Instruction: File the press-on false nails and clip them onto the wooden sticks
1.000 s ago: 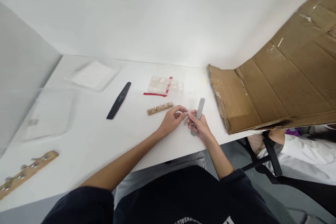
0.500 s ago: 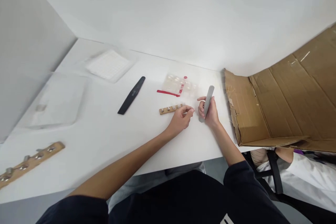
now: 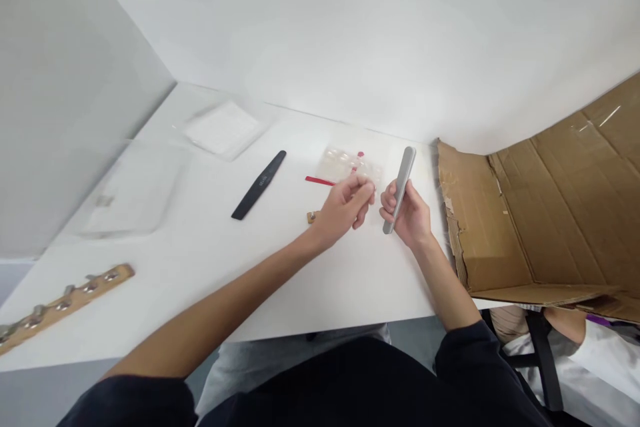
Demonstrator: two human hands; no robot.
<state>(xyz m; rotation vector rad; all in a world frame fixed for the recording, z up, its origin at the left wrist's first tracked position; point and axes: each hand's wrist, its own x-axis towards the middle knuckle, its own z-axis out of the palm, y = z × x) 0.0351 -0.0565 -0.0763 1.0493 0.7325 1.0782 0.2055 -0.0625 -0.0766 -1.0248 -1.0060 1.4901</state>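
Observation:
My right hand (image 3: 413, 217) grips a grey nail file (image 3: 404, 177), which stands up slantwise from the fingers. To its left, my left hand (image 3: 345, 208) is closed in a pinch, thumb against forefinger; only a tiny pale glint shows at the tips, too small to name. The two hands are close together but apart. Behind my left hand lies a clear plastic packet (image 3: 336, 161) with rounded clear bumps and a red strip (image 3: 319, 180). A short wooden strip (image 3: 312, 217) is mostly hidden under my left hand.
A black nail file (image 3: 259, 185) lies left of centre. Farther left are a clear pouch with a white sheet (image 3: 225, 127), a clear plastic bag (image 3: 145, 193) and a wooden strip with metal pieces (image 3: 70, 303). An open cardboard box (image 3: 510, 227) borders the right side; beyond it someone sits.
My left hand has risen and now covers most of the short wooden strip. The grey file has come up slightly, its right-hand fingers curled closer. The whole view has shifted a little.

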